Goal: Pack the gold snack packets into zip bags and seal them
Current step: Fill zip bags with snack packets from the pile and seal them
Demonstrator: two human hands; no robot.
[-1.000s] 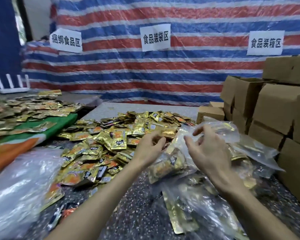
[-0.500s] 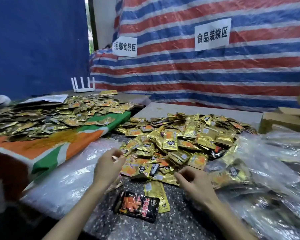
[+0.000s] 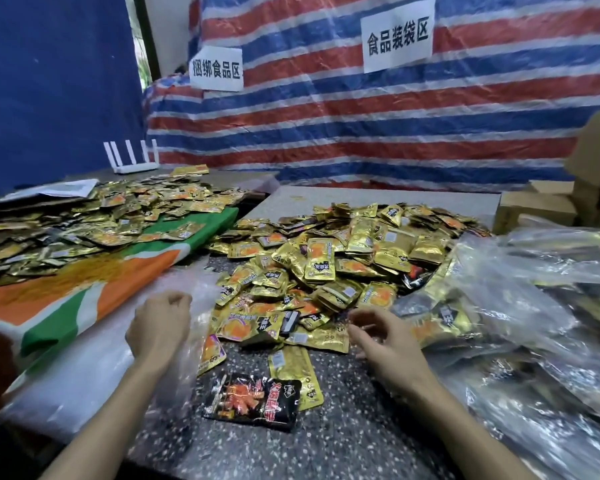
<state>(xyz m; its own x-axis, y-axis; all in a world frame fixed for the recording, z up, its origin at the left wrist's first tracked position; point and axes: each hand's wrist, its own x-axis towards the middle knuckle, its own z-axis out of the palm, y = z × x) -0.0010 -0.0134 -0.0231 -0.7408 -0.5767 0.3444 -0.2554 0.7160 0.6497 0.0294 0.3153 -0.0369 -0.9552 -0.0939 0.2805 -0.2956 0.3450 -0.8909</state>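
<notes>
A big heap of gold snack packets (image 3: 329, 261) lies on the speckled table (image 3: 343, 441) in front of me. My left hand (image 3: 160, 327) is closed, pinching thin clear film at the edge of a stack of empty zip bags (image 3: 70, 379) on the left. My right hand (image 3: 385, 344) hovers at the heap's near edge with fingers curled apart and nothing in them. Filled clear zip bags (image 3: 506, 323) with gold packets inside are piled to the right, blurred.
A black and red packet (image 3: 253, 400) and a single gold packet (image 3: 295, 368) lie between my forearms. A second spread of gold packets (image 3: 84, 223) covers an orange and green cloth (image 3: 111, 296) at left. Cardboard boxes (image 3: 537, 206) stand at right, a white router (image 3: 132, 164) at back left.
My hands have let go of the filled bag and my view has swung left. The left hand has reached the empty bag stack and closed; the right hand came to the heap's near edge.
</notes>
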